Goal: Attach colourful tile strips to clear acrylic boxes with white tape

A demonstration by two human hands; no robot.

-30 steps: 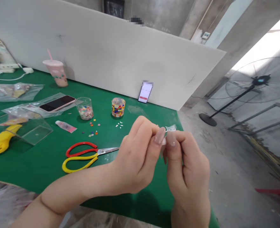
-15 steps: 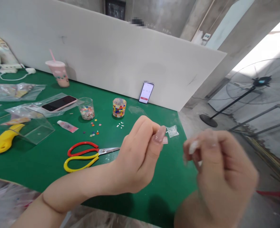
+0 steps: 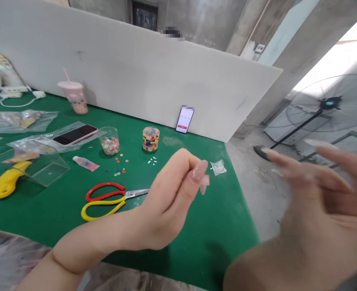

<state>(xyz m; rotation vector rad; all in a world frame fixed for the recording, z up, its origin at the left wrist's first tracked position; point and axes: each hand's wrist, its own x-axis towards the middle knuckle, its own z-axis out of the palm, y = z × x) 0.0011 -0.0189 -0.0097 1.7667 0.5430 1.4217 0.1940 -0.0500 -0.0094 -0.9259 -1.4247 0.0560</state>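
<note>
1. My left hand was closed in a pinch above the green table, a small pink piece caught at the tips of thumb and fingers.
2. The piece jutted out to the right, toward the table's side edge. Its exposed part lay roughly sideways; my thumb hid the rest, so I could not tell its full long axis.
3. It looked flat, straight-edged and pale pink, with a whitish upper margin.
4. My right hand, blurred and well apart, hung past the table's edge with its fingers loosely spread; I could not tell whether anything clung to them.
5. A small clear packet lay beyond the piece. Scissors pointed right, their blade tips hidden behind my left hand, while a mosaic-patterned cup stood farther back.
</note>
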